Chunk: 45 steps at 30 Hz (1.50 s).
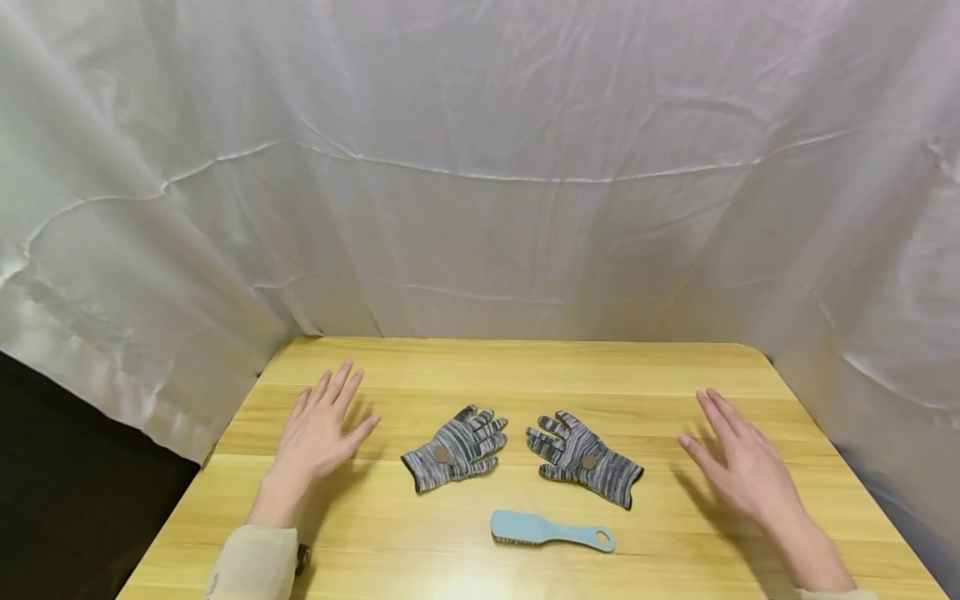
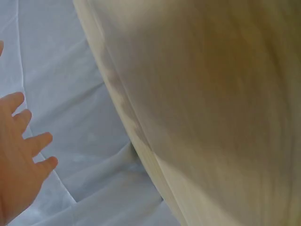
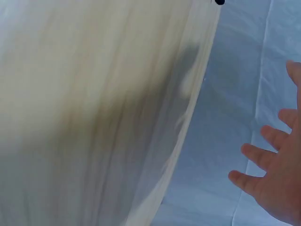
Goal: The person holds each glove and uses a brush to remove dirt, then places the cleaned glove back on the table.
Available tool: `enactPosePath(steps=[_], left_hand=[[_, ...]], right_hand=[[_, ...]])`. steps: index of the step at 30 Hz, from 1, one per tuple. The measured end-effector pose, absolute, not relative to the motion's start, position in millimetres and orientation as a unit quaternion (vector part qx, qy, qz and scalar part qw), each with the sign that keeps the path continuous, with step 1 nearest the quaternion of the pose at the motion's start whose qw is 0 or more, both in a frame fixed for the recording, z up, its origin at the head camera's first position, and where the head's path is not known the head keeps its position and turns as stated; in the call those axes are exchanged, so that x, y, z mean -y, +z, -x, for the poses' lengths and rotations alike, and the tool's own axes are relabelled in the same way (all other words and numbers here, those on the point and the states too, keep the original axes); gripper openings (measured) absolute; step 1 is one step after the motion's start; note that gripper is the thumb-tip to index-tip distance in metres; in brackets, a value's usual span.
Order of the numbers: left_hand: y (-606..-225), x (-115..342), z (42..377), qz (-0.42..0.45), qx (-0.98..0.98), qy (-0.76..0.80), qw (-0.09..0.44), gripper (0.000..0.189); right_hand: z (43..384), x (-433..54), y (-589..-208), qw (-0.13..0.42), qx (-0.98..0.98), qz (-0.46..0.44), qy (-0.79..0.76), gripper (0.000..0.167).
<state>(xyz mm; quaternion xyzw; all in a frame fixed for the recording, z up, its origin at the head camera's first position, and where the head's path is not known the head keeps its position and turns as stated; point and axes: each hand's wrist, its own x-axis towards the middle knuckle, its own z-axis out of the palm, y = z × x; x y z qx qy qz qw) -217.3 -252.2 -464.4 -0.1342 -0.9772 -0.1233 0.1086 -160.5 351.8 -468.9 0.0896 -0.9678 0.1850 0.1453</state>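
Note:
Two grey-and-black knitted gloves lie flat on the table in the head view, fingers pointing toward each other. The left glove and the right glove each carry a small brown patch. In front of them lies a light blue brush, bristles at its left end and a hole in its handle at the right. My left hand hovers over the table left of the gloves, fingers straight and spread. To the right of the gloves, my right hand is held with extended fingers. Neither hand touches anything.
The wooden table has a rounded far corner at the right. Pale grey curtain hangs behind it and along both sides. A dark area shows beyond the table's left edge. A black band sits at my left cuff.

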Motion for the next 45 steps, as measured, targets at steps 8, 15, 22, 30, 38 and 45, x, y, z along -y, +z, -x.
enactPosePath(steps=[8,15,22,30,38,45], left_hand=[[-459,236,217,0.151,0.967,-0.154,0.138,0.075],[-455,221,221,0.188,0.957,-0.176,0.134,0.069],[-459,204,222,0.215,0.953,-0.186,0.109,0.064],[-466,189,222,0.247,0.948,-0.184,0.082,0.062],[-472,180,226,0.28,0.944,-0.166,0.052,0.059],[-476,176,229,0.3,0.939,-0.167,0.029,0.056]], right_hand=[[156,-329,-459,0.189,0.95,-0.112,0.223,0.076],[152,-302,-455,0.223,0.933,-0.162,0.23,0.071],[146,-279,-457,0.229,0.925,-0.213,0.215,0.071],[138,-257,-462,0.21,0.918,-0.272,0.196,0.066],[129,-239,-466,0.197,0.911,-0.32,0.172,0.062],[121,-225,-467,0.156,0.913,-0.345,0.149,0.063]])
